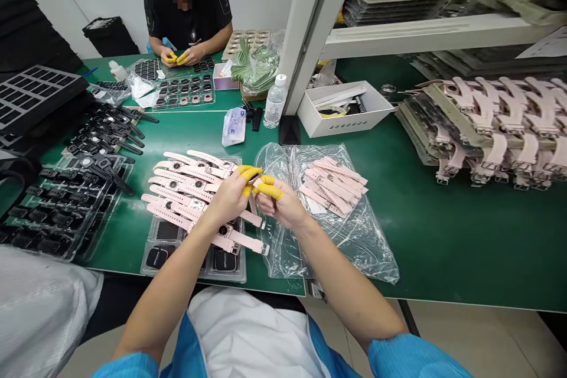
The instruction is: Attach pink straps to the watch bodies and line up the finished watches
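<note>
My left hand, in yellow finger cots, pinches a watch whose dark edge shows at the fingertips. From the other side my right hand, also in yellow finger cots, closes on the end of a pink strap that meets it. Both hands touch at the fingertips, so the joint between strap and case is mostly hidden. Under and left of them, several pink-strapped watches lie in rows on a clear plastic tray. Right of my hands, loose pink watch straps are piled on a clear plastic bag.
Black-strapped watches and stacked trays line the left side. A water bottle and white box stand by the metal post. Stacked trays of pink straps sit at right. A co-worker works across the table.
</note>
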The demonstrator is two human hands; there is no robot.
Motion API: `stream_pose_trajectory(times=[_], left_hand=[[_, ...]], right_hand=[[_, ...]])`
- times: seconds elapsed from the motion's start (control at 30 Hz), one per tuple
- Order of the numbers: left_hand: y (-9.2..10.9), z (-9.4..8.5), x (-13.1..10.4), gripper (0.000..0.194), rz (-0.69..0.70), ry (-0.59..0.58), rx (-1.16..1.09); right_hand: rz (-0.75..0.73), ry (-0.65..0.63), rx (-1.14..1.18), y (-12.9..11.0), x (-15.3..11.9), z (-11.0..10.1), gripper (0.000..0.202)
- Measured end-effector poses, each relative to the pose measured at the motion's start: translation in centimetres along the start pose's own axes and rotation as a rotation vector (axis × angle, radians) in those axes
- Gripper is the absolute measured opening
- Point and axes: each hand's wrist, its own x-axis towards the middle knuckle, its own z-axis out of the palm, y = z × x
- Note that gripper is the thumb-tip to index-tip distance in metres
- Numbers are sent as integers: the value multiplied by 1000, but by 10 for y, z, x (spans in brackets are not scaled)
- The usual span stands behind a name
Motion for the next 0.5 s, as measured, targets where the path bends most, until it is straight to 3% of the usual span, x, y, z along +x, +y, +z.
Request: stream_pose_trajectory(times=[0.3,0.5], left_hand=[[9,-8,2,45,12,-90,-60],[8,-8,3,41,23,-122,165]], right_hand=[[-13,52,116,4,2,0,33],[30,74,60,5,3,-3,37]])
